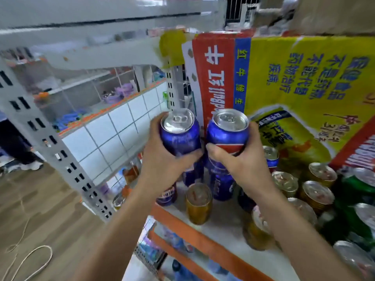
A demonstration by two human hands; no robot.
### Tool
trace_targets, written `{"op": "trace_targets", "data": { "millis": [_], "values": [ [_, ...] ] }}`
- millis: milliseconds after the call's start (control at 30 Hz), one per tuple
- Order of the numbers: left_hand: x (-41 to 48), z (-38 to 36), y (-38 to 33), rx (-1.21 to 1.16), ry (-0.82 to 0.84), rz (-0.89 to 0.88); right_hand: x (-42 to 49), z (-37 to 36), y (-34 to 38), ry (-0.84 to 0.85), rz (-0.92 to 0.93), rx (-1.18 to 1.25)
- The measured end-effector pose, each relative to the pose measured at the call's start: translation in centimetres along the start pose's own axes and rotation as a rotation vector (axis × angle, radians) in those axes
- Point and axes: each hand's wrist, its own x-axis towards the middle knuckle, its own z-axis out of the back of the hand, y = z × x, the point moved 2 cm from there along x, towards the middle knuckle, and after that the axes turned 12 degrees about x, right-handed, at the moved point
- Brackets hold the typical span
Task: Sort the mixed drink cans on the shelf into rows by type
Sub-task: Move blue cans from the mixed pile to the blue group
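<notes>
1. Holding two tall blue aluminium drink cans upright above the white, orange-edged shelf [182, 226]: the left hand [164, 161] has its grip clamped round one blue can [179, 136], and the right hand [241, 163] round the other blue can [227, 134], probably to lengthen the blue row.
2. At least three standing blue cans [221, 183] sit directly beneath.
3. Rightward are at least five gold cans [316, 195] and two green cans [361, 185].
</notes>
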Motion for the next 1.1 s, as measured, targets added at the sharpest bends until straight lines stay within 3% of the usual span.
{"op": "trace_targets", "data": {
  "millis": [200,333,433,600,833,1000,1100],
  "values": [
    [9.9,-1.7,5.5,-0.035,0.091,0.097,10.6,-2.5,-3.6,-0.047,-0.106,-0.111],
    [11.7,-3.1,8.5,0.051,0.156,0.09,13.7,-2.7,-6.7,0.005,-0.223,-0.109],
    [12.1,-3.4,9.8,0.164,0.234,0.071,14.4,-2.6,-8.4,0.063,-0.194,-0.226],
    [12.2,-4.0,11.2,0.436,0.44,0.047,14.9,-1.9,-10.5,0.242,-0.239,-0.651],
    [11.5,-5.0,12.0,0.816,0.518,-0.156,14.4,-1.9,-12.2,0.421,-0.226,-1.207],
    [11.0,-5.0,11.7,0.919,0.499,-0.236,13.9,-2.1,-12.1,0.43,-0.17,-1.252],
    [11.0,-4.0,11.8,0.785,0.519,-0.217,13.3,-1.8,-11.3,0.418,-0.223,-1.165]
  ]
}}
